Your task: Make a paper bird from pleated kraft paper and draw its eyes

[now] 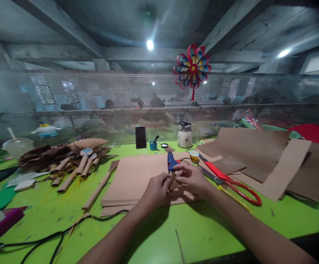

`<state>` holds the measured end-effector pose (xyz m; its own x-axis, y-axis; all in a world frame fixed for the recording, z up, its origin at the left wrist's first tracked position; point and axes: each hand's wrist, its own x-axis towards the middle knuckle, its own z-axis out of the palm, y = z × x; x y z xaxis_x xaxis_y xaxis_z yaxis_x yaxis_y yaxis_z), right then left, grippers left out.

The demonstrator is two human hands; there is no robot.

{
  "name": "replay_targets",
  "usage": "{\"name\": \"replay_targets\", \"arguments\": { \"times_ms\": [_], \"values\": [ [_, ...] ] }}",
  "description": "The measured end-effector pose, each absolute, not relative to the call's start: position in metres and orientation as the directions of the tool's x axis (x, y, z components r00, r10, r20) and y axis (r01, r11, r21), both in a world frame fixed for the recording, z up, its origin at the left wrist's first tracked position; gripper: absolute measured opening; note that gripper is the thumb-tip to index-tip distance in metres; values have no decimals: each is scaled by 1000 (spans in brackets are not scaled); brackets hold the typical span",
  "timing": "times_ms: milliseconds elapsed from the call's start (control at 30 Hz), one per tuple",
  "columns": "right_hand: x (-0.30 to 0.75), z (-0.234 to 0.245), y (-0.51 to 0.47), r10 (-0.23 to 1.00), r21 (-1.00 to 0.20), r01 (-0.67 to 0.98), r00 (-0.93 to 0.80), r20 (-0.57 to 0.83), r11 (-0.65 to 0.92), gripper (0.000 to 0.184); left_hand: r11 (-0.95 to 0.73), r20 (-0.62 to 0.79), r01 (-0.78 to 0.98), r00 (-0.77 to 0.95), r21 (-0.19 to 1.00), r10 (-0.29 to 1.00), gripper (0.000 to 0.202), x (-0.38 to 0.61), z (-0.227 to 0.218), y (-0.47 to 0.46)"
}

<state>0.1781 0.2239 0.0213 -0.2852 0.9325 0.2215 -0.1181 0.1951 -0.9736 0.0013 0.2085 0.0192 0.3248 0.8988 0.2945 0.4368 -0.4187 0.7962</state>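
Between my left hand [157, 187] and my right hand [192, 178] is a small folded piece of brown paper [172, 182]. Both sets of fingers are closed on it, covering its ends. Just behind my fingertips is a blue hot glue gun [171, 159] with an orange part, its nozzle pointing away. Under my hands lies a stack of brown paper sheets [137, 172]. To the right of my right hand lie large red-handled scissors [227, 178], blades pointing toward the back.
On the left sit paper-fan pieces with rolled handles [84, 161], a rolled paper stick [100, 187] and black cables [63, 234]. Behind stand a phone [141, 137], a blue jar [153, 146] and a white bottle [185, 137]. Large brown paper sheets [252, 150] cover the right.
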Motion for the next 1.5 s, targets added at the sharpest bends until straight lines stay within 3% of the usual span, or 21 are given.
{"name": "replay_targets", "arguments": {
  "times_ms": [433,533,633,700,833,1000,1300,1400,1500],
  "values": [
    [172,9,229,966,-981,-124,-193,171,149,30,-527,352,533,401,662,846,37,6,14,200],
    [172,12,226,961,-983,-107,-218,168,148,27,-459,289,443,401,770,870,41,6,14,200],
    [172,17,223,947,-983,-85,-264,182,165,27,-284,143,267,446,921,884,43,5,12,201],
    [174,19,221,933,-980,-76,-299,201,186,29,-191,74,201,476,961,876,43,5,11,202],
    [181,25,219,902,-979,-57,-382,201,194,29,-120,39,130,502,984,864,41,6,14,202],
    [186,29,219,883,-982,-46,-432,187,185,33,-246,145,151,484,958,863,46,5,27,198],
    [186,27,221,879,-970,-92,-410,244,226,30,-96,41,59,602,994,798,48,4,20,200],
    [186,26,223,889,-972,-83,-393,235,220,32,-228,106,148,569,962,816,46,3,19,200],
    [185,24,225,904,-971,-73,-355,239,228,31,-463,270,326,493,824,827,34,4,20,198]
  ]
}}
